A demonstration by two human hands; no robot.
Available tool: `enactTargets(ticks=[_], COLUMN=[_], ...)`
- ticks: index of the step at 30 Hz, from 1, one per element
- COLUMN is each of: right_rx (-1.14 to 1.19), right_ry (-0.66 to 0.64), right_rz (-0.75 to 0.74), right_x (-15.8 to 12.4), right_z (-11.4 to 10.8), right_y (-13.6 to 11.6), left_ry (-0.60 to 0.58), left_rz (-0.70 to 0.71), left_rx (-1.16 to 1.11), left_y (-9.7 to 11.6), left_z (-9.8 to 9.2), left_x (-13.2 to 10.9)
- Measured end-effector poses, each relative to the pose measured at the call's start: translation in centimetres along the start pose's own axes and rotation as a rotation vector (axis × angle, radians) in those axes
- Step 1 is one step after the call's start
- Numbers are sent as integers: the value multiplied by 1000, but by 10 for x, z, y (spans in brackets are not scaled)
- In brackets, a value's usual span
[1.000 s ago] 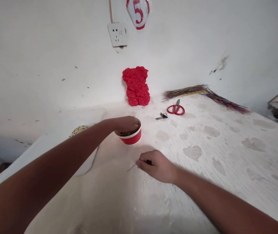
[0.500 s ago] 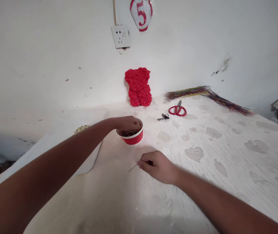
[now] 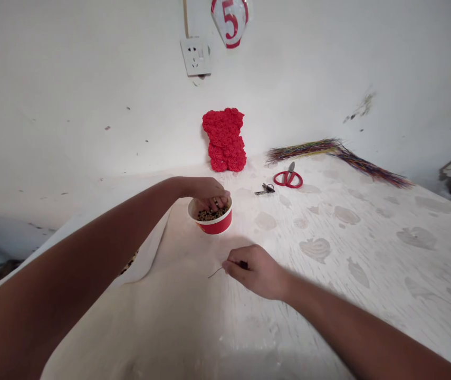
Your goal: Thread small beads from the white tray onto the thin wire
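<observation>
A red paper bowl (image 3: 214, 227) with a white rim stands on the table, holding many small dark and pale beads (image 3: 211, 213). My left hand (image 3: 210, 191) reaches over its far side, fingers curled down inside the rim. A few beads show between those fingers; the fingertips are partly hidden. Nearer to me, my right hand (image 3: 253, 271) is closed in a pinch on a thin wire (image 3: 215, 272), whose free end sticks out to the left, just above the table.
A red rose bear (image 3: 225, 140) stands against the wall. To its right lie red-handled scissors (image 3: 288, 178), a small metal clip-like tool (image 3: 265, 189) and a bundle of coloured wires (image 3: 367, 168). A white tray-like sheet (image 3: 146, 264) with beads lies under my left forearm.
My left hand has risen slightly in the bowl, uncovering more beads, and beads now show between its fingers. My left forearm has shifted over the sheet. The right hand stays still.
</observation>
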State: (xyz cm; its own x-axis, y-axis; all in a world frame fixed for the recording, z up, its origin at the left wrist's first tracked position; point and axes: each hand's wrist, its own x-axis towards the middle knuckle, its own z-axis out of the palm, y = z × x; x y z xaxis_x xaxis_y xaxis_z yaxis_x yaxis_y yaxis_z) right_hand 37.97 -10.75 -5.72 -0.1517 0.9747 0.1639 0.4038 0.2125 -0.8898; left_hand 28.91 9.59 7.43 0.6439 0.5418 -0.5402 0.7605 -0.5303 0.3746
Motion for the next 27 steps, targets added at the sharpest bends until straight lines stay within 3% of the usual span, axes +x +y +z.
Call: enactTargets(ticks=[15, 27], right_rx=[-24, -30], right_ry=[-5, 5], right_rz=[-6, -28], right_x=[0, 0], right_z=[0, 0], right_y=[-1, 0], left_ry=[-38, -64], left_rz=[-1, 38], left_rx=[-72, -205], left_y=[4, -15], left_z=[-6, -15], left_x=[-8, -1])
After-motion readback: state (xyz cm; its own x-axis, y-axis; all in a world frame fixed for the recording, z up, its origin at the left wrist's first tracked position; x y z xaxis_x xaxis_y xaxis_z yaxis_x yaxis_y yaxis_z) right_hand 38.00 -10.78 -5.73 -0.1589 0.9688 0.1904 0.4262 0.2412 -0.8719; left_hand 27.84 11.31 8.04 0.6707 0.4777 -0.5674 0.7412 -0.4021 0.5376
